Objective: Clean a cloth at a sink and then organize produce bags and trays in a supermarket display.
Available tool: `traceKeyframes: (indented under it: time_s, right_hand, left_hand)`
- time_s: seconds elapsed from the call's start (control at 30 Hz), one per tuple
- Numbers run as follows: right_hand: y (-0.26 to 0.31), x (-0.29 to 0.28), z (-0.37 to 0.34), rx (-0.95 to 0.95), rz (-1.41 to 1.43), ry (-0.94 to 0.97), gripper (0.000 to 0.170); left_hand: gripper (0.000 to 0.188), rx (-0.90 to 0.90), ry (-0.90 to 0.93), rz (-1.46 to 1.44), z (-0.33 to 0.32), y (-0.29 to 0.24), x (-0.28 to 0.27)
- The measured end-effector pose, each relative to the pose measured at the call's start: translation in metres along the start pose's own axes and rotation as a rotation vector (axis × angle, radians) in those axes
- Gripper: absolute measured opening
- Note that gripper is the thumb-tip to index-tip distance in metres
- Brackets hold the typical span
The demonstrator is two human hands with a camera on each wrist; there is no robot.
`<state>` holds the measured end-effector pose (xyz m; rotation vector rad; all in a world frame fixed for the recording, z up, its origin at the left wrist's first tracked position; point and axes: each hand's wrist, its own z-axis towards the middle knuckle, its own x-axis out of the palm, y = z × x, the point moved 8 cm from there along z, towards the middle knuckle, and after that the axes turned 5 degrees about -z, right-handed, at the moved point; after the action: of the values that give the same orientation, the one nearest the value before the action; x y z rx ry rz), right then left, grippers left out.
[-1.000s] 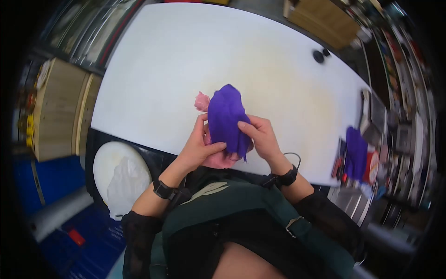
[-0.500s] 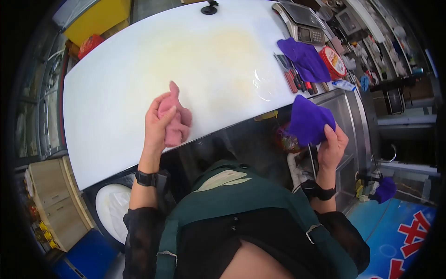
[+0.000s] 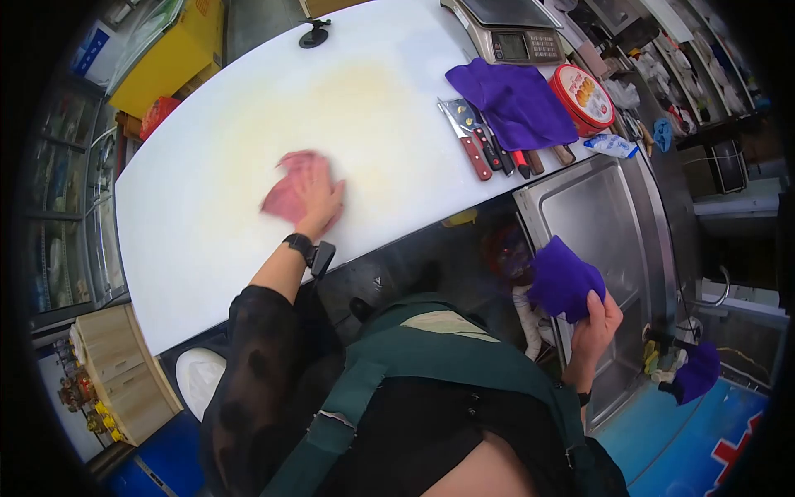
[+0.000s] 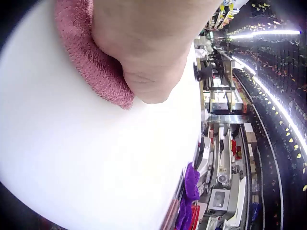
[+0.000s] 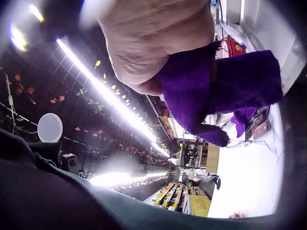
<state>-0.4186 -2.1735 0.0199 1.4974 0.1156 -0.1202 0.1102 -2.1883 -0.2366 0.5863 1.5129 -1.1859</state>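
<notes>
On the white tabletop (image 3: 224, 240), my left hand (image 3: 316, 201) presses a pink cloth (image 3: 286, 197) flat under spread fingers, slightly blurred. The left wrist view shows the same pink cloth (image 4: 91, 62) bunched beside the left hand (image 4: 144, 48). My right hand (image 3: 592, 333) pinches a folded purple cloth (image 3: 565, 277) between thumb and fingers, over the near edge of the steel sink. From the right wrist, the purple cloth (image 5: 192, 91) hangs from the right hand (image 5: 153, 43), whose fingertips are mostly hidden.
Several knives (image 3: 476, 157) lie by the table's right edge, beside another purple cloth (image 3: 517, 103), a round red tin (image 3: 582, 99) and a scale (image 3: 509, 41). The steel sink (image 3: 625, 211) adjoins on the right. A small black stand (image 3: 314, 35) is at the far edge.
The hands have separated, the left with the pink cloth and the right with the purple one. The left hand has since lowered the pink cloth onto the table and spread over it.
</notes>
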Motion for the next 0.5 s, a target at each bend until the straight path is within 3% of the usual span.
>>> traceKeyframes:
  time_s: [0.1,0.17,0.27,0.43,0.5]
  right_hand:
    - [-0.02,-0.03,0.023,0.059,0.045,-0.035,0.031]
    - [-0.018,-0.036,0.037,0.063,0.042,-0.035,0.033]
    - [-0.022,-0.049,0.051,0.043,0.003,-0.029,0.031]
    - [-0.032,-0.06,0.063,0.086,0.013,0.012,0.031]
    - [-0.037,-0.058,0.064,0.127,0.026,0.046,0.031]
  left_hand:
    - [0.063,0.374,0.005,-0.288,0.026,-0.096,0.03]
    - [0.062,0.481,0.102,-0.408,0.042,-0.155,0.046]
    - [0.065,0.534,0.198,-0.511,0.052,-0.213,0.058]
    - [0.067,0.597,0.254,-0.414,0.025,-0.24,0.067]
    - [0.068,0.658,0.363,-0.367,-0.002,-0.259,0.065]
